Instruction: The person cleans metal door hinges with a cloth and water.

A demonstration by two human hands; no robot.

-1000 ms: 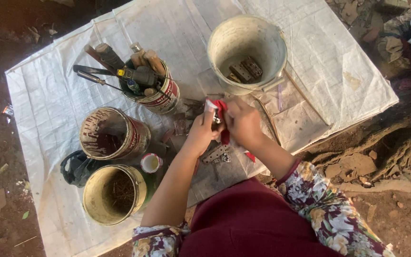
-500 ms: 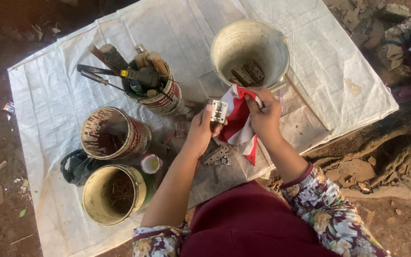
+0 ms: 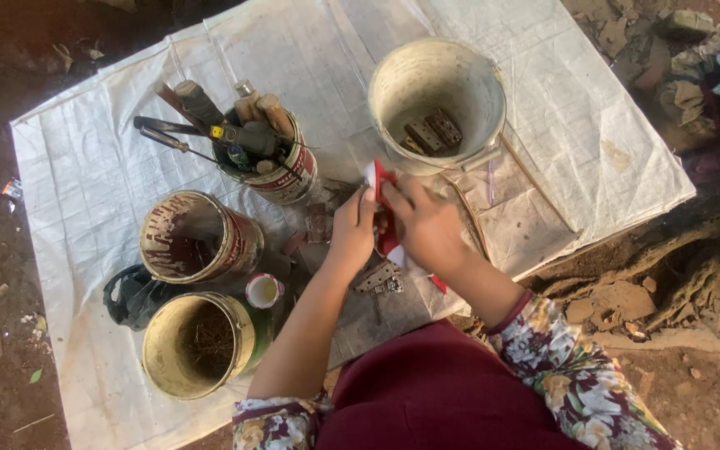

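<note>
Both hands are brought together just in front of the cream bucket [image 3: 435, 100], over a white woven sheet [image 3: 110, 183] spread on bare earth. A red and white cloth [image 3: 383, 187] is gripped between them. The left hand [image 3: 353, 229] is closed narrowly, its fingertips pinched against the cloth's upper edge. The right hand [image 3: 427, 225] is curled over the cloth from the other side, fingers bent and drawn in; whether a small object is wrapped inside the cloth cannot be told. A red corner of the cloth is seen hanging below the right wrist.

The cream bucket is round, of scuffed, stained plastic, and dark metal hinges [image 3: 428, 133] are held in its bottom. To the left of the bucket a painted tin [image 3: 281, 171] is crammed with wooden-handled tools and black-handled pliers. Further left of the bucket and nearer the person, a paint-streaked can [image 3: 197, 237] stands open, and beside it a green-walled tin [image 3: 202, 346] with rusty, fibrous contents. A small white cup [image 3: 262, 292] is set touching that tin, and a black plastic container [image 3: 131, 296] lies at its far side. Below the hands, a pale metal hinge [image 3: 381, 279] lies flat on grey cardboard.
</note>
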